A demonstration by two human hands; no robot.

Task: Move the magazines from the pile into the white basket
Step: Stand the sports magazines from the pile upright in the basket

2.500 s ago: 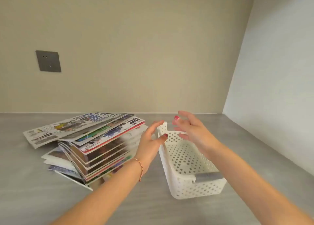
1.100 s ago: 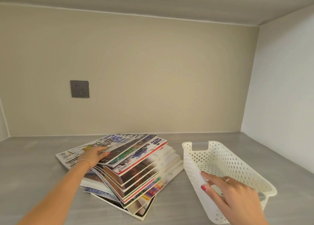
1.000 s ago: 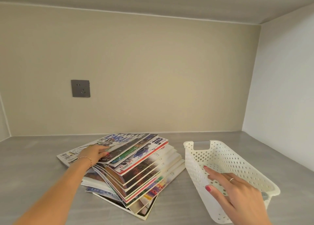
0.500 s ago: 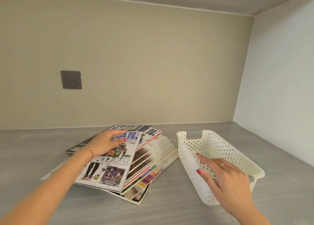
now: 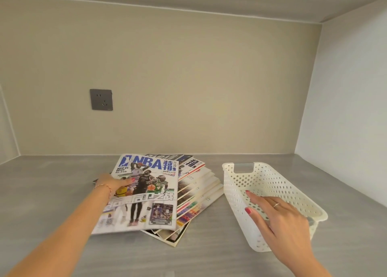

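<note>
Gripping the top glossy basketball magazine [image 5: 144, 193] at its left edge, my left hand [image 5: 112, 182] has its fingers [image 5: 127, 181] curled over the cover, thumb hidden beneath, so I judge this the first pick-up of the task. From the head camera, the only view, the magazine sits partly raised and fanned off the slumped pile of colourful magazines [image 5: 194, 195], which lies on the grey table [image 5: 52, 193] just left of the white perforated plastic basket [image 5: 272, 184]. The basket looks empty, apart from something dark near its front end that I cannot make out. My right hand [image 5: 278, 216] reaches over the basket's near wall, fingers [image 5: 254, 197] spread wide and flat inside it, holding nothing, steadying it by my guess. My left arm stretches straight forward from the lower left, wrist low; the right arm comes in from the lower right. The next move calls for lifting the magazine clear, carrying it rightward and getting my right hand out of the basket first.
</note>
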